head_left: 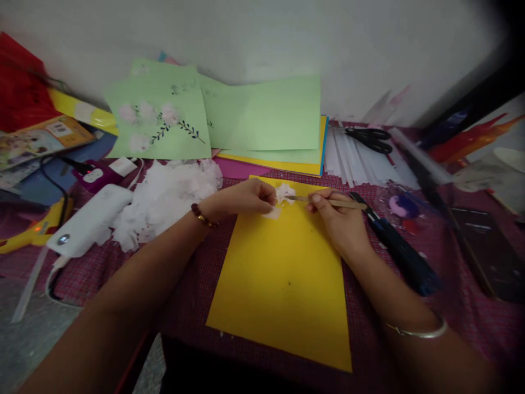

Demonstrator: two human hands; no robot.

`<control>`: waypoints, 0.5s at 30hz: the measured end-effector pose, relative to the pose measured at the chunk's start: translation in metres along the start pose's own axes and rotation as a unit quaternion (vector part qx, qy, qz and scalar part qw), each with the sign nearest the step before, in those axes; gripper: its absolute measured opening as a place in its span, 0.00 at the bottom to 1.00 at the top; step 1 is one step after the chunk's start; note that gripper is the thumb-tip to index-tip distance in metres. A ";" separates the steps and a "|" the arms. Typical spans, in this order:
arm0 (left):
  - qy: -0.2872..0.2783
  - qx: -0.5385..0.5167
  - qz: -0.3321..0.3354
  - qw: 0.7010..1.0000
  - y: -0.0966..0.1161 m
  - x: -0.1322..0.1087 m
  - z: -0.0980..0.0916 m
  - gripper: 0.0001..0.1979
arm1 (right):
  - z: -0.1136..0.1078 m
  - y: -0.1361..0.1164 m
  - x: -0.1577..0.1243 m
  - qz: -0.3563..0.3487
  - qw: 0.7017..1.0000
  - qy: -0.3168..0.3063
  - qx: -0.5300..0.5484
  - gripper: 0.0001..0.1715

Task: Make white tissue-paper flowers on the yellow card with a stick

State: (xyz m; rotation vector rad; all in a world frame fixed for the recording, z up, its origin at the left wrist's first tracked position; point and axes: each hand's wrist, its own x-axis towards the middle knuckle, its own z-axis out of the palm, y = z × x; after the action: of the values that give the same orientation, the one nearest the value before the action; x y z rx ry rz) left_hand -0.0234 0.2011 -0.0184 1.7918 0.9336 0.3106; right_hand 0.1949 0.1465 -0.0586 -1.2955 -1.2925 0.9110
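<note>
On the upper part of a yellow sheet (287,273) lies a small flower of whitish tissue paper (285,192). My left hand (256,196) is closed at the flower's left side, its fingertips pinched together; what they hold is hidden. Just under those fingertips a pale scrap of paper (272,213) shows. My right hand (338,219) grips a thin wooden stick (342,204) between thumb and fingers, with the stick's narrow tip touching or very close to the flower from the right.
Crumpled white tissue paper (168,191) is heaped on the left, beside a white power bank (92,219) and a yellow glue gun (36,227). Green sheets (262,115) lean on the wall. To the right are a cutter knife (400,249), black scissors (371,139) and glue sticks (348,158).
</note>
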 end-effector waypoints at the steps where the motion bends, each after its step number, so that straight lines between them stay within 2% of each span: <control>1: -0.009 0.023 0.005 1.000 0.001 0.001 0.003 0.01 | 0.000 0.000 0.000 0.002 1.000 0.004 0.005 0.09; 2: 0.000 0.037 0.010 0.999 0.002 0.003 0.006 0.02 | 0.001 0.000 0.001 0.004 1.000 0.006 0.010 0.09; 6: 0.129 0.074 0.032 0.988 0.000 0.017 0.021 0.05 | 0.001 0.001 0.000 0.006 1.000 0.006 0.012 0.09; 8: 0.172 0.104 0.040 0.979 -0.003 0.022 0.025 0.05 | 0.000 0.001 -0.002 -0.004 0.999 0.024 0.031 0.08; 12: 0.182 0.113 0.058 0.975 -0.011 0.026 0.026 0.03 | -0.004 0.000 -0.010 -0.031 0.989 0.081 0.121 0.09; 15: 0.181 0.087 0.057 0.978 -0.014 0.027 0.026 0.04 | -0.006 -0.003 -0.016 -0.023 0.994 0.047 0.094 0.11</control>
State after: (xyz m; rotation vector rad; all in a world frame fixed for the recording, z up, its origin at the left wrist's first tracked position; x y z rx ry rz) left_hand 0.0037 0.2045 -0.0480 1.9929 1.1419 0.6621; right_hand 0.1981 0.1294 -0.0568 -1.1433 -1.1313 0.9058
